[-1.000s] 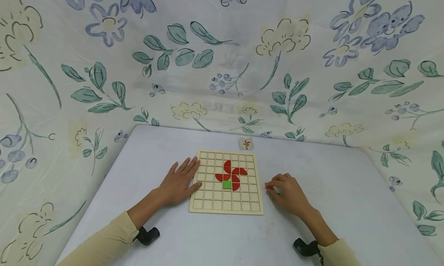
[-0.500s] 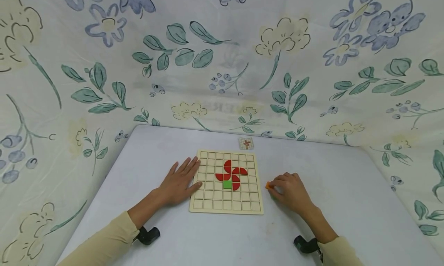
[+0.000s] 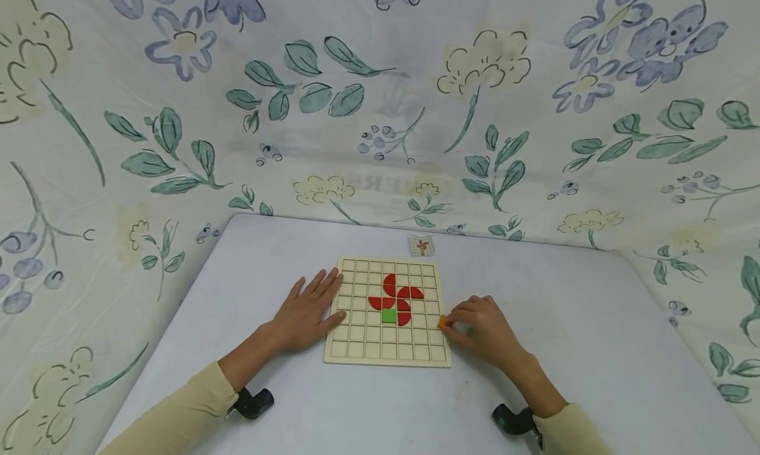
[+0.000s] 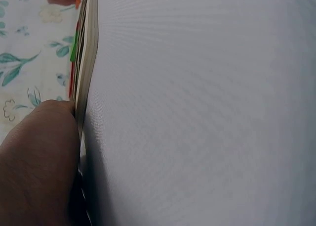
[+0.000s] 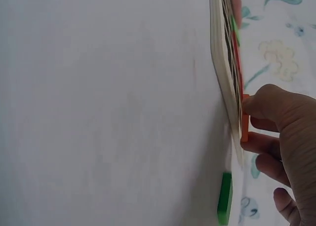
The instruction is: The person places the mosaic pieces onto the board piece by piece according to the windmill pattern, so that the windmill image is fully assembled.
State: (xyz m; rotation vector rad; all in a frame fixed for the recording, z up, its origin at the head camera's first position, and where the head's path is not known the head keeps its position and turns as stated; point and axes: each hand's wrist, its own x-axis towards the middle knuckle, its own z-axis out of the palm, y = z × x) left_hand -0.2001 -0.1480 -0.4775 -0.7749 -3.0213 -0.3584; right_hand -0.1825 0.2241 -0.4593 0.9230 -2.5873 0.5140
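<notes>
A pale wooden grid board (image 3: 362, 353) lies flat on the table, with several red rounded pieces (image 3: 404, 306) in a pinwheel and a green square piece (image 3: 388, 316) at its middle. My left hand (image 3: 305, 313), fingers stretched, rests on the board's left edge. At the right edge, my right hand (image 3: 487, 330) pinches a small orange piece (image 5: 245, 118) between thumb and finger. The right wrist view has this piece upright at the board's surface; contact cannot be made out. Below that hand a loose green block (image 5: 225, 199) sits on the table, mostly covered in the head view.
Behind the board lies a small card (image 3: 421, 246) printed with a red pinwheel on a grid. The white table (image 3: 564, 310) ends at a floral cloth backdrop (image 3: 386, 112). Black wrist cameras (image 3: 252, 403) hang by both forearms.
My right hand has moved left with the orange piece, from beside the board to its right edge. A green block now shows under that hand. The left hand stays put.
</notes>
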